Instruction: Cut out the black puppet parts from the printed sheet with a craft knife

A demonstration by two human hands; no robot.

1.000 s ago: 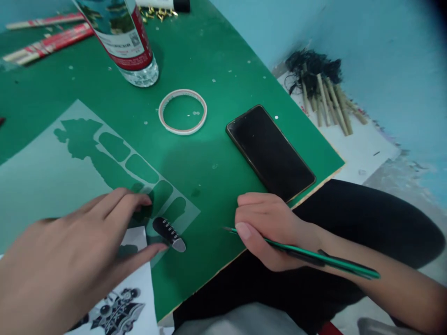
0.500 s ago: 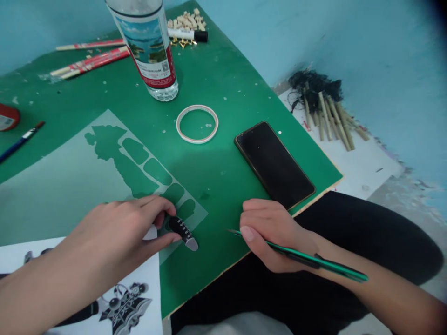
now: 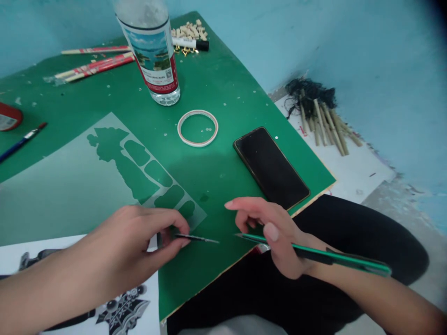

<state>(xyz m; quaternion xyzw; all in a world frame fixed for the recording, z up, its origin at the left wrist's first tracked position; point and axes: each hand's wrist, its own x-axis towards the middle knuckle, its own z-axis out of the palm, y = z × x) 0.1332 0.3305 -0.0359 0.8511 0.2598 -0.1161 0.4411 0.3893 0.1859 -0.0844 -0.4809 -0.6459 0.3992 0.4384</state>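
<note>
We see a thin, dark cut-out (image 3: 199, 239), nearly edge-on, pinched in the left grip (image 3: 139, 249); a slender green-and-black tool (image 3: 356, 261) slants through the right grip (image 3: 281, 237), its tip towards the cut-out.

1. Over my remote feed, I saw black trousers (image 3: 223, 288) covering the lap and one rounded knee (image 3: 401, 242).
2. I made out grey cloth (image 3: 240, 326) below, its garment unclear.
3. The left hand (image 3: 129, 249) and left forearm (image 3: 52, 291) showed bare.
4. The right hand (image 3: 284, 251) and right forearm (image 3: 384, 295) were bare too, the thumbnail (image 3: 272, 231) rounded.
</note>
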